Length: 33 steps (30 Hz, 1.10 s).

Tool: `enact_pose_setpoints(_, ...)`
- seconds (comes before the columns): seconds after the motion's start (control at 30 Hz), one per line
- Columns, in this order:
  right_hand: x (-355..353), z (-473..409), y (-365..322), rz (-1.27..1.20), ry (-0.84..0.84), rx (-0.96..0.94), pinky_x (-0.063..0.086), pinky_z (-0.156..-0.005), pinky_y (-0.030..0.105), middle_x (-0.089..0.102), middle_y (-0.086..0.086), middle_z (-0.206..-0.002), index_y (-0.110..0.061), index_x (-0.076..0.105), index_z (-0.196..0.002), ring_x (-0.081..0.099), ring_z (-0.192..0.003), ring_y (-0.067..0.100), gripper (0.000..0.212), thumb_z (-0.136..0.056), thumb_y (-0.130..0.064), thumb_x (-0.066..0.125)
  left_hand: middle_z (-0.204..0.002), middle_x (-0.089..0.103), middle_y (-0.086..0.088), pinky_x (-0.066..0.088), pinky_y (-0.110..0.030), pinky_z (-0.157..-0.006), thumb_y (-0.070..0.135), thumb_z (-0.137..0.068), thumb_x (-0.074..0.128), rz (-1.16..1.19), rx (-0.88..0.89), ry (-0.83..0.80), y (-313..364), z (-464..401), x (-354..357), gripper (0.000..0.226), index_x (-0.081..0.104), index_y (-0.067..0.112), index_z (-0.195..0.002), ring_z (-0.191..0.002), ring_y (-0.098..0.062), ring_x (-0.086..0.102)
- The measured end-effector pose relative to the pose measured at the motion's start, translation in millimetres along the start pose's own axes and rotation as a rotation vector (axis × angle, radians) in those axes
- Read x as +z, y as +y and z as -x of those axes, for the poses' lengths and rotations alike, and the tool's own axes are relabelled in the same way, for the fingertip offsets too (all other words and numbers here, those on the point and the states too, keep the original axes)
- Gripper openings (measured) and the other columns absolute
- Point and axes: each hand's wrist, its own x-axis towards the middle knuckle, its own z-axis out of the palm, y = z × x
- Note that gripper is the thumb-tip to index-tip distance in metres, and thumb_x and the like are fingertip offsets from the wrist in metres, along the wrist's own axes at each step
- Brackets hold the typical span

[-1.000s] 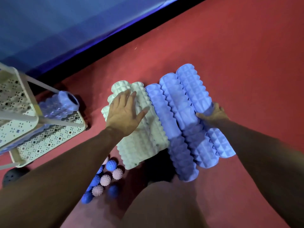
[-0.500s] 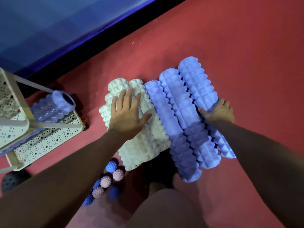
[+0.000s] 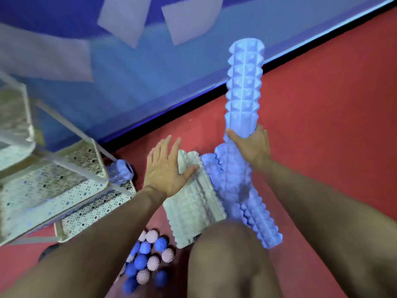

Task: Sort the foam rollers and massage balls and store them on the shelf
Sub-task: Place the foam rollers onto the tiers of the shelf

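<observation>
Red floor, shelf left. Right hand wrapped round lifted blue roller; left hand spread flat on white rollers. Risk: long end swinging, toppling remaining blue rollers.

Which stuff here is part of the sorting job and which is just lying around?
Part of the job:
blue rollers
white rollers
spiky balls
shelf
left hand
right hand

Just lying about:
dark ball, partly hidden
</observation>
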Motion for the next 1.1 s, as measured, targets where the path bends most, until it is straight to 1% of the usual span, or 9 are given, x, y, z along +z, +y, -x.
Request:
enact_pose_setpoints(0.27, 1, 112, -143, -0.394, -0.207, -0.060, 0.055, -0.089, 0.039, 0.063, 0.011, -0.120, -0.002, 0.044, -0.124, 0.067, -0.104, 0.025, 0.084, -0.069, -0.050, 0.087, -0.148, 0.046, -0.003, 0.041, -0.043, -0.108, 0.090, -0.066, 0.057, 0.183, -0.047, 0.075, -11, 56, -131, 0.115, 0.026, 0.024, -0.155, -0.133, -0.026, 0.047)
enact_pose_setpoints(0.37, 19, 181, -156, -0.511, -0.358, 0.002, 0.059, -0.071, 0.034, 0.066, 0.008, -0.114, -0.007, 0.046, -0.127, 0.070, -0.092, 0.022, 0.094, -0.059, -0.059, 0.086, -0.137, 0.054, 0.002, 0.047, -0.039, -0.100, 0.089, -0.057, 0.066, 0.249, -0.057, 0.093, -17, 94, -165, 0.117, 0.034, 0.022, -0.148, -0.125, -0.021, 0.054)
enact_pose_setpoints(0.43, 34, 220, -153, -0.583, -0.462, 0.095, 0.062, -0.073, 0.042, 0.070, 0.011, -0.109, -0.009, 0.052, -0.127, 0.074, -0.087, 0.024, 0.113, -0.039, -0.073, 0.084, -0.140, 0.052, -0.001, 0.048, -0.040, -0.098, 0.087, -0.053, 0.070, 0.280, -0.099, 0.052, -22, 119, -178, 0.124, 0.032, 0.018, -0.148, -0.124, -0.022, 0.054)
enact_pose_setpoints(0.53, 50, 264, -142, -0.754, -0.610, 0.118, 0.061, -0.083, 0.053, 0.072, 0.011, -0.115, -0.016, 0.048, -0.131, 0.076, -0.092, 0.025, 0.106, -0.046, -0.062, 0.093, -0.136, 0.054, -0.003, 0.051, -0.039, -0.088, 0.076, -0.055, 0.074, 0.244, -0.146, 0.065, -42, 165, -193, 0.115, 0.034, 0.017, -0.145, -0.116, -0.026, 0.059)
enact_pose_setpoints(0.63, 45, 295, -137, -0.743, -0.581, 0.032, 0.058, -0.091, 0.048, 0.065, 0.001, -0.129, -0.023, 0.036, -0.139, 0.072, -0.104, 0.017, 0.121, -0.043, -0.067, 0.094, -0.117, 0.060, 0.000, 0.051, -0.036, -0.076, 0.059, -0.059, 0.079, 0.209, -0.137, 0.082, -67, 212, -199, 0.086, 0.045, 0.020, -0.128, -0.098, -0.025, 0.061)
enact_pose_setpoints(0.77, 16, 311, -140, -0.922, -0.455, 0.064, 0.060, -0.083, 0.053, 0.070, 0.003, -0.120, -0.023, 0.046, -0.136, 0.073, -0.102, 0.024, 0.104, -0.051, -0.054, 0.096, -0.117, 0.057, -0.002, 0.038, -0.016, -0.054, 0.048, -0.063, 0.080, 0.200, -0.135, 0.020, -98, 268, -202, 0.089, 0.039, 0.020, -0.137, -0.085, -0.019, 0.058)
enact_pose_setpoints(0.87, -1, 317, -140, -0.970, -0.455, 0.066, 0.061, -0.076, 0.050, 0.072, 0.004, -0.115, -0.022, 0.054, -0.134, 0.072, -0.101, 0.028, 0.098, -0.052, -0.054, 0.096, -0.125, 0.054, -0.003, 0.035, -0.009, -0.060, 0.043, -0.066, 0.083, 0.164, -0.147, -0.024, -118, 298, -203, 0.097, 0.034, 0.016, -0.145, -0.096, -0.018, 0.057)
enact_pose_setpoints(1.0, -4, 332, -128, -0.858, -0.512, 0.142, 0.062, -0.065, 0.046, 0.071, 0.010, -0.120, -0.018, 0.053, -0.137, 0.072, -0.092, 0.029, 0.098, -0.057, -0.057, 0.092, -0.133, 0.055, -0.005, 0.047, -0.032, -0.092, 0.044, -0.060, 0.082, 0.113, -0.189, -0.074, -144, 316, -196, 0.102, 0.033, 0.019, -0.147, -0.113, -0.026, 0.056)
enact_pose_setpoints(1.1, -8, 339, -113, -0.767, -0.718, 0.152, 0.062, -0.078, 0.046, 0.073, 0.009, -0.119, -0.021, 0.060, -0.132, 0.073, -0.102, 0.027, 0.077, -0.069, -0.055, 0.086, -0.136, 0.053, -0.003, 0.043, -0.039, -0.100, 0.046, -0.057, 0.078, 0.060, -0.187, -0.096, -167, 321, -187, 0.103, 0.032, 0.026, -0.146, -0.120, -0.028, 0.052)
